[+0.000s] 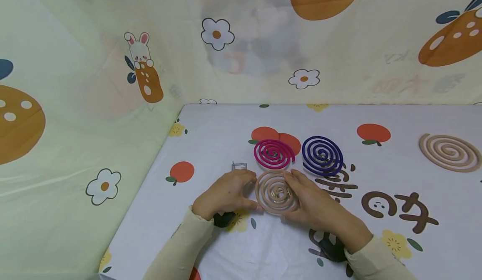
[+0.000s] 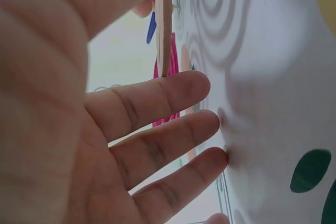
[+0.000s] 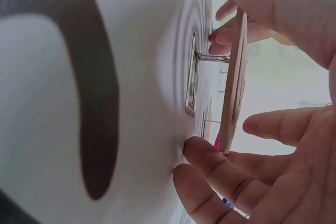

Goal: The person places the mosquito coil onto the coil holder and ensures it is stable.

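1. Holding the beige mosquito coil (image 3: 234, 82) raised above the counter (image 1: 218, 133), directly over a metal stand (image 3: 193, 82).
2. Gripping the outer rim from opposite sides with left hand (image 1: 229, 190) and right hand (image 1: 314, 198), using thumbs and fingers.
3. Appearing light, stiff and brittle; probably feeling dry rather than slippery.
4. Calling for gentle holds on the outer rim, avoiding squeezing or twisting the thin turns.

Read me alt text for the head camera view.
A left hand and right hand touch opposite sides of a tan spiral over a patterned table. Beyond it are a magenta spiral and a blue spiral; another tan spiral is far right.
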### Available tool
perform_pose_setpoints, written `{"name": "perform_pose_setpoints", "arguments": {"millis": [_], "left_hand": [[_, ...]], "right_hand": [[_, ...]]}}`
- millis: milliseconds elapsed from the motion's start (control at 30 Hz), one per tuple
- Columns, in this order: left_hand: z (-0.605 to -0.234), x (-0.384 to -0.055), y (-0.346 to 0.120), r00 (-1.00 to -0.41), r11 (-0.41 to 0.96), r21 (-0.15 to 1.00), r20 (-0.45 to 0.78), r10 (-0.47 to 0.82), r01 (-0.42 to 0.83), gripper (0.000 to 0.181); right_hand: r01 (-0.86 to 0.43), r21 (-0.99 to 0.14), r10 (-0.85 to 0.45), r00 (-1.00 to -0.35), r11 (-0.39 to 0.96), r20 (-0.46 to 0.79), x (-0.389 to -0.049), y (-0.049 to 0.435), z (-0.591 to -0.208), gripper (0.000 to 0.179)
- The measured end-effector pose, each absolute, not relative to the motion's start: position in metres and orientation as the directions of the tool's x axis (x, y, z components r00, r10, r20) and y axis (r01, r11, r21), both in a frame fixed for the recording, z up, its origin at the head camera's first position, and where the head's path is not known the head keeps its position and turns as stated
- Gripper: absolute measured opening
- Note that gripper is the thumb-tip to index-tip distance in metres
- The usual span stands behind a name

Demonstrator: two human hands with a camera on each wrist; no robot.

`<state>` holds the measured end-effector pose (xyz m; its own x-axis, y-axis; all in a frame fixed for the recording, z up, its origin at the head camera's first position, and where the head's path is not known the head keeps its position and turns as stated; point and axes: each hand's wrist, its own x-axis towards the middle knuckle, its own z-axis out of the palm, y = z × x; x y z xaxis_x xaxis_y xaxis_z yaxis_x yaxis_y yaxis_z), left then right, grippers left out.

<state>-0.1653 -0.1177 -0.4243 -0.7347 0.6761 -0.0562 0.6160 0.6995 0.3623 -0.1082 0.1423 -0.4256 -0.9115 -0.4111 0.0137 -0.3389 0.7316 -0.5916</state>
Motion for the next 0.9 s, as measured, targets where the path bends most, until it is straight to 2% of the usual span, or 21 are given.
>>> {"name": "perform_pose_setpoints", "arguments": {"millis": [300,900], "left_hand": [[-0.4257,-0.1657,-0.1186,-0.731,0.701,0.350,-0.062,0.679,0.621,0.061],[-0.4236,-0.1666,-0.1192,-0.751,0.719,0.372,-0.080,0.656,0.587,0.056]], "right_hand": [[-0.340,-0.581,-0.408,-0.913,0.740,0.015,-0.1071,0.1431,-0.4274,0.100],[-0.388,-0.577,-0.411,-0.906,0.718,0.098,-0.1041,0.1453,-0.4282,0.098]]}}
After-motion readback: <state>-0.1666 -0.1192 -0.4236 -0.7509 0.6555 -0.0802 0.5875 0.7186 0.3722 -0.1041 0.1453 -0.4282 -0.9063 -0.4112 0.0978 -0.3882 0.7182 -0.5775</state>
